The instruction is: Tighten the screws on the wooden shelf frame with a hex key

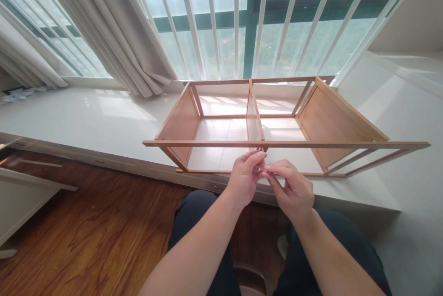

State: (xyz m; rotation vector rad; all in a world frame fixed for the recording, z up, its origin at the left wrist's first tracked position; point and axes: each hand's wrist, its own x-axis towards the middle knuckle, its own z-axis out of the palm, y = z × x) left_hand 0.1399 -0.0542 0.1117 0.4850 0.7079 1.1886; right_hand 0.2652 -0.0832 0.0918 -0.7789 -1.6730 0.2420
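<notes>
A brown wooden frame (287,145) of rails and panels rests on the white window ledge. My left hand (242,176) is closed in a pinch just below the frame's front rail, near the middle. From its fingertips sticks a small thin metallic piece (262,150), too small to identify surely. My right hand (292,190) is also pinched, with thumb and forefinger meeting the left fingers; what lies between them is hidden. Behind the hands, the middle divider panel (254,114) meets the front rail. A side panel (180,118) stands left and another panel (341,118) right.
Barred windows (214,24) and a grey curtain (107,24) rise behind the ledge (86,111). A wall (415,116) bounds the right side. A white piece of furniture (24,199) stands at left on the wooden floor (114,227). A brown seat edge (252,277) shows between my legs.
</notes>
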